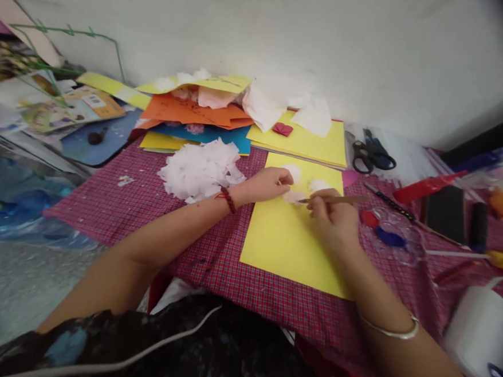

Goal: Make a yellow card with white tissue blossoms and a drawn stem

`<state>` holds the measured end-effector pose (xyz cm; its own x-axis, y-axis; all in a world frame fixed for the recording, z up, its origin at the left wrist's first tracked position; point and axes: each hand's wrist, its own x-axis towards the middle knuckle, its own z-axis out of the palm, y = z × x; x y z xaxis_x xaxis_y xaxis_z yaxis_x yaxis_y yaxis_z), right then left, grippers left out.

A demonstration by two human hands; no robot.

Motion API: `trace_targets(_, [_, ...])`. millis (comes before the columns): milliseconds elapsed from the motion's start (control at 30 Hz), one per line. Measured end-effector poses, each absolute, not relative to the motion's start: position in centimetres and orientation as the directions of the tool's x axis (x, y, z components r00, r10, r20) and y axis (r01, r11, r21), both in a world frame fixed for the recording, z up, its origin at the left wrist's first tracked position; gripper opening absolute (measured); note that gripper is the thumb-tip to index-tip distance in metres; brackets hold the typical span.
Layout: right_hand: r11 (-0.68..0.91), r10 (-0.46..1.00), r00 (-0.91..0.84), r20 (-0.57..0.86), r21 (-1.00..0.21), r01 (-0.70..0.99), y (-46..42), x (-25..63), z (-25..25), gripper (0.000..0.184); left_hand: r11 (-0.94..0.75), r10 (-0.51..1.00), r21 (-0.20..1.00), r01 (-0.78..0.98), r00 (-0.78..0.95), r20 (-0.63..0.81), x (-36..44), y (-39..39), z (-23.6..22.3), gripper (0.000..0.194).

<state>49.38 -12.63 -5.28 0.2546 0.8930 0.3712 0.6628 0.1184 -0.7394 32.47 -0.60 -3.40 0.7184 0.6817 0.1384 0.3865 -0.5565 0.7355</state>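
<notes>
A yellow sheet of paper [286,242] lies on the checked cloth, with several white paper tufts [319,186] on its upper part. My left hand [272,184] is over the sheet's upper left side, beside the tufts. Its fingers are curled together, and whatever they pinch is too small to make out. In my right hand [333,217] is a slim brown paintbrush [346,200], its dark tip pointing left at the lowest tuft. A heap of torn white paper pieces [203,168] sits left of the sheet, behind my left wrist.
Coloured paper [196,111] is stacked against the wall, with a red folded paper piece [282,129] nearby. Black scissors [372,154], a clear palette [397,236] with red and blue paint, and a dark phone [445,213] lie right. A white container [482,337] stands by my right forearm.
</notes>
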Motion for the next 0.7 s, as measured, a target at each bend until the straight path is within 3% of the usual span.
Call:
trace_targets(67, [0.128, 0.861, 0.410, 0.303, -0.907, 0.401, -12.4, 49.9, -5.3, 0.015, -0.621, 0.675, 0.657, 0.427, 0.717, 0.173, 30.2, -0.2, -1.8, 0.017])
trace_targets(133, [0.137, 0.843, 0.489, 0.224, -0.968, 0.208, -12.1, 50.2, -5.1, 0.017, -0.680, 0.675, 0.522, 0.516, 0.717, 0.171, 27.4, 0.7, -0.2, 0.026])
trace_targets(267, [0.115, 0.847, 0.509, 0.157, -0.987, 0.114, -11.9, 50.1, -4.8, 0.020, -0.801, 0.598, 0.093, 0.591, 0.797, 0.083, 22.3, 2.8, 0.9, 0.047])
trace_targets(367, [0.109, 0.863, 0.482, 0.153, -0.987, 0.119, -11.9, 50.0, -4.9, 0.023, -0.789, 0.608, -0.037, 0.614, 0.787, 0.103, 20.9, 3.6, 0.1, 0.038])
trace_targets(467, [0.115, 0.873, 0.459, 0.161, -0.985, 0.127, -11.9, 49.9, -5.1, 0.023, -0.766, 0.640, 0.061, 0.640, 0.748, 0.174, 21.4, 3.5, -0.3, 0.015])
trace_targets(600, [0.129, 0.882, 0.437, 0.177, -0.982, 0.137, -11.9, 49.9, -5.0, 0.021, -0.747, 0.665, 0.274, 0.605, 0.685, 0.299, 23.4, 2.2, 1.1, 0.011])
trace_targets(700, [0.127, 0.887, 0.427, 0.178, -0.981, 0.145, -12.1, 49.7, -4.9, 0.018, -0.668, 0.709, 0.523, 0.530, 0.666, 0.230, 25.0, 0.6, 2.3, 0.007])
